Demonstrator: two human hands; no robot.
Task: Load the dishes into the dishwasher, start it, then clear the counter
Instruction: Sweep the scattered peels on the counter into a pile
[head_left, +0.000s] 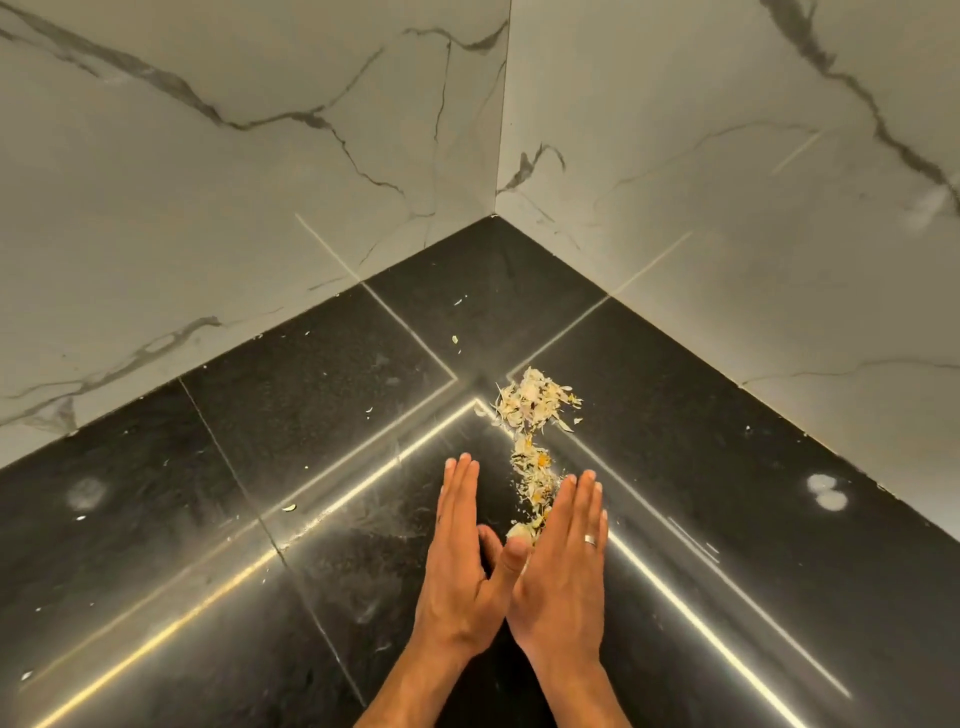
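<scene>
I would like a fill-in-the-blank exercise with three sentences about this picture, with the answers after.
1. The scraps lie on a counter whose colour is ____.
2. The ring is on the ____ hand.
3. The left hand and right hand have ____ fingers.

Answers: black; right; straight

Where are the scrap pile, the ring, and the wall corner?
scrap pile (535, 402): head view, middle of the upper heap.
ring (590, 539): head view, band on a right-hand finger.
wall corner (503, 130): head view, vertical seam between marble walls.
</scene>
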